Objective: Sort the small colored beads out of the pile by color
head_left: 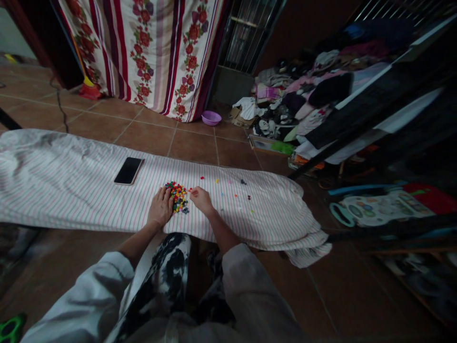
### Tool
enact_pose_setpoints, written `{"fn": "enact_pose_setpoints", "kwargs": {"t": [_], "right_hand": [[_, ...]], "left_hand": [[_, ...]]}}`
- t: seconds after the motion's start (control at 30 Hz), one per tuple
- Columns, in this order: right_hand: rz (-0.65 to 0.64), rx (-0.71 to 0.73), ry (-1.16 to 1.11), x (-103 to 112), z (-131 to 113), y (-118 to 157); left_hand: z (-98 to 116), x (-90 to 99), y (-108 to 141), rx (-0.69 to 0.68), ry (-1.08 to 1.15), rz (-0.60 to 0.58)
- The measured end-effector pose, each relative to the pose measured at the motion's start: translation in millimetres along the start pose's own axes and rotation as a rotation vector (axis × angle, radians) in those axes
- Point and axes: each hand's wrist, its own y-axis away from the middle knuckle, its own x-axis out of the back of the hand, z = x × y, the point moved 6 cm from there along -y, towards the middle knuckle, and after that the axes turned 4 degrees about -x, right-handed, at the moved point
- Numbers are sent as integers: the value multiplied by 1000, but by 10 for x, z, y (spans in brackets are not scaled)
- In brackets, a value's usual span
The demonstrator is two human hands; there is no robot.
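Observation:
A pile of small, multicoloured pieces (179,194) lies on a striped cloth (89,205). My left hand (161,206) rests flat at the pile's left edge, its fingers stretched out and touching the pieces. Just right of the pile, my right hand (202,199) is closed in a pinch at a small reddish piece (190,190). Farther right, several small pieces lie spread apart on the cloth, among them a red one (202,177), a yellow one (216,181), a dark group (243,182) and a dark red one (249,197).
A phone (129,171) lies on the cloth left of the pile. Beyond the cloth, a purple basin (211,118) stands on the tiled floor by a floral curtain (143,52). Heaped clothes (303,95) fill the back right, and a red broom (90,90) stands at the back left.

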Motion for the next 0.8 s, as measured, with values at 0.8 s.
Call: {"fn": "enact_pose_setpoints", "kwargs": {"t": [0.8], "right_hand": [[57,-181,306,507,542,-43]], "left_hand": [[-15,-33,6,15,-45,-42]]}}
